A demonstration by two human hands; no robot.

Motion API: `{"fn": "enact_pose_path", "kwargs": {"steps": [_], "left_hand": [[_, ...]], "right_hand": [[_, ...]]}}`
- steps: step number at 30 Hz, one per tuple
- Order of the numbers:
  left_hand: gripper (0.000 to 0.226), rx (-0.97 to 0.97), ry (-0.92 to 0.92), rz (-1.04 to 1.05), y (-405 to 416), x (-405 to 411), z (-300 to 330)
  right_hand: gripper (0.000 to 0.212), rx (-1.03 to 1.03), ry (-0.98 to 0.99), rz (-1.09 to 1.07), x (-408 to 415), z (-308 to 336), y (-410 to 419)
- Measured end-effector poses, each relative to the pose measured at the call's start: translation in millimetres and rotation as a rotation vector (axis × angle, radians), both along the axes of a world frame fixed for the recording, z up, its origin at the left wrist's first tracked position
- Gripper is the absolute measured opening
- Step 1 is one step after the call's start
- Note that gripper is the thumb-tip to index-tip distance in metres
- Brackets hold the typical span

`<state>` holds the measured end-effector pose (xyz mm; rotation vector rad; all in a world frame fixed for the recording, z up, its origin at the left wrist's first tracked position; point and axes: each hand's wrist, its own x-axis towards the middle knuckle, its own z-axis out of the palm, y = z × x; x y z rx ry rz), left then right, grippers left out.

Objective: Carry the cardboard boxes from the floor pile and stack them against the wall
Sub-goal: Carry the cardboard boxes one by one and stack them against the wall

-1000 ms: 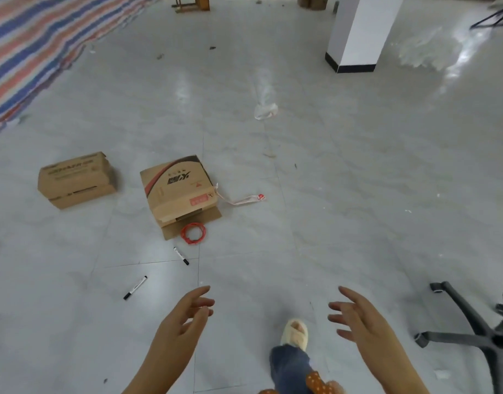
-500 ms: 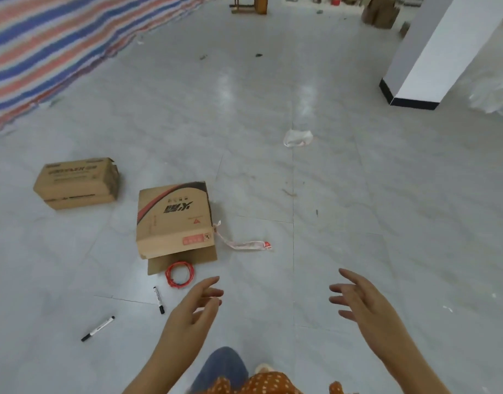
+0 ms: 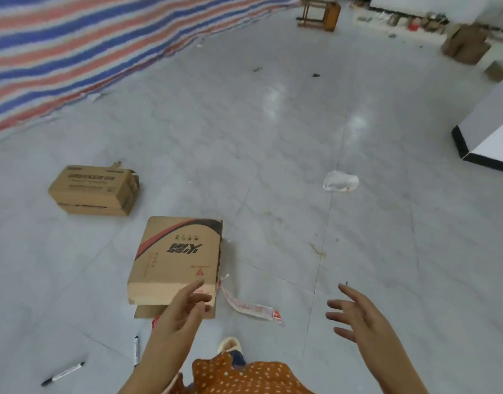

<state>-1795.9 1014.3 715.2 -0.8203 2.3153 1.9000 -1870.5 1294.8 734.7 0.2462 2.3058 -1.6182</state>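
A pale, glossy tiled floor (image 3: 273,166) fills the head view, with a striped red, white and blue tarp (image 3: 88,44) running along the far left and a white pillar with a black base (image 3: 489,137) at the right edge. Near the middle lies a cardboard box with a red and black swoosh (image 3: 179,257), flat on the tiles with a loose flap under its near edge. A plain brown box (image 3: 93,189) sits well apart, farther left. More brown cartons (image 3: 466,45) stand far right beside a wooden stool (image 3: 320,14). The left hand (image 3: 179,317) reaches forward with fingers straight and slightly spread, their tips over the near right corner of the printed box; whether they touch it is hard to tell. The right hand (image 3: 358,314) hovers apart to the right, fingers spread wide, holding nothing. A strip of tape (image 3: 250,305) trails from the box corner, two markers (image 3: 64,373) lie near left, and a crumpled plastic bag (image 3: 341,180) lies farther right.
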Motion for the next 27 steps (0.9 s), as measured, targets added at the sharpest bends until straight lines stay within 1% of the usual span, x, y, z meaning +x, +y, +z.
{"fn": "enact_pose_path", "kwargs": {"steps": [3,6,10,12,15,17,19,21,23,27], "left_hand": [[0.034,-0.014,0.025,0.048,-16,-59,13],[0.034,-0.017,0.009,0.146,-27,-91,13],[0.033,-0.010,-0.075,0.406,-39,-116,-6],[0.032,0.001,-0.136,0.566,-42,-129,-25],[0.029,0.007,-0.258,0.800,-42,-160,-59],[0.029,0.035,-0.357,0.905,-32,-193,-88],[0.031,0.105,-0.424,0.957,-19,-229,-113],[0.034,0.136,-0.483,0.942,-17,-263,-142],[0.036,0.148,-0.529,0.960,-24,-288,-182],[0.037,0.281,-0.629,1.210,-48,-318,-299]], "right_hand": [[0.023,0.014,0.023,0.068,-80,5,-18],[0.024,0.027,-0.009,0.172,-149,-2,-40],[0.024,0.042,-0.128,0.366,-241,-20,-80],[0.024,0.074,-0.179,0.500,-294,-35,-104],[0.022,0.158,-0.258,0.755,-373,-63,-148],[0.022,0.224,-0.289,0.942,-431,-84,-175],[0.023,0.307,-0.310,1.088,-477,-104,-199],[0.023,0.375,-0.304,1.179,-516,-130,-226],[0.024,0.421,-0.297,1.234,-546,-171,-254],[0.025,0.496,-0.287,1.264,-578,-296,-310]]}}
